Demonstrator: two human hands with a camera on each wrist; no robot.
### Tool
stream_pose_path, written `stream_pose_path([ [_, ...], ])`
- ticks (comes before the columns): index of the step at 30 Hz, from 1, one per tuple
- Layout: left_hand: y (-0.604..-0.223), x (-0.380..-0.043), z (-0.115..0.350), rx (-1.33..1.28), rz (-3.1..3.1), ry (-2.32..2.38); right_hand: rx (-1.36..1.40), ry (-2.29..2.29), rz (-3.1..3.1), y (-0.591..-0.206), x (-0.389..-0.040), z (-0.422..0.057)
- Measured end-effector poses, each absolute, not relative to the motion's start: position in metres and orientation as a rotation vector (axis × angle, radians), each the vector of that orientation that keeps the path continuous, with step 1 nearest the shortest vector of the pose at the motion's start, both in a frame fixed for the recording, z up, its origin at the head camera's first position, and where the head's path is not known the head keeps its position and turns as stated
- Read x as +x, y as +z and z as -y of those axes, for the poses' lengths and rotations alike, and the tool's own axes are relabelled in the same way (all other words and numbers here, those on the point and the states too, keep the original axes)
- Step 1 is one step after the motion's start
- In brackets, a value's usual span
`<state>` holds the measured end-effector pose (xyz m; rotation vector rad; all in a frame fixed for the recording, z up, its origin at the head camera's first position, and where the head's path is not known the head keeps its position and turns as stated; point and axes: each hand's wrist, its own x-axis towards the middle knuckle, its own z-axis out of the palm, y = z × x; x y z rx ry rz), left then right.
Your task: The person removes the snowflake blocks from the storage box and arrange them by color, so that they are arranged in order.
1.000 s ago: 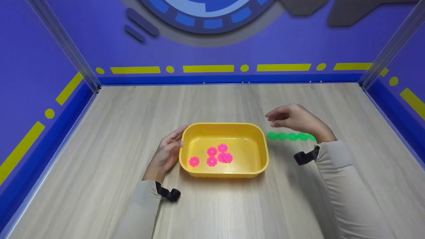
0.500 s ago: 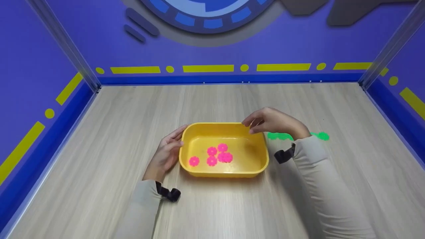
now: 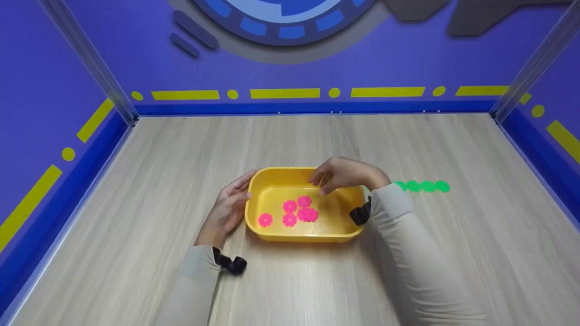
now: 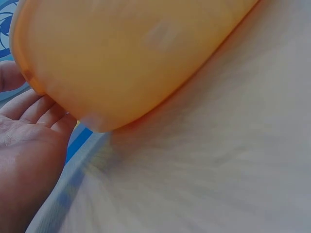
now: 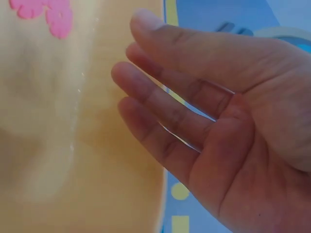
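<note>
A yellow plastic tub [image 3: 299, 236] stands on the table, with several pink flower-shaped pieces [image 3: 290, 219] lying on its floor. My left hand [image 3: 225, 210] holds the tub's left side, thumb at the rim and fingers along the outer wall. In the left wrist view the tub's wall [image 4: 121, 63] fills much of the picture beside that hand. My right hand [image 3: 346, 174] reaches over the back right of the tub, fingers loosely bent. The right wrist view shows nothing between its thumb and fingers [image 5: 141, 82], with pink pieces [image 5: 58, 19] beyond them.
To the right of the tub, a row of linked green flower-shaped pieces [image 3: 428, 186] lies on the wooden table [image 3: 136, 190], its left end hidden behind the right arm. Blue and purple panels [image 3: 290, 72] wall in the back and both sides.
My right hand has moved left and slightly toward me, from above the green row to over the tub near the pink pieces. The left hand and tub have stayed in place.
</note>
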<state>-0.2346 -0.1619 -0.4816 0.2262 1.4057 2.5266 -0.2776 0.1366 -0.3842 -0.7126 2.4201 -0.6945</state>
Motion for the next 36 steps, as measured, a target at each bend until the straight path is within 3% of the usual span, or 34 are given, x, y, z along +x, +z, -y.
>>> stream_pose_path([
  [36,-0.482,-0.235,0.162,0.232,-1.416,2.508,-0.768,-0.479,-2.412,-0.417,-0.278,-0.092],
])
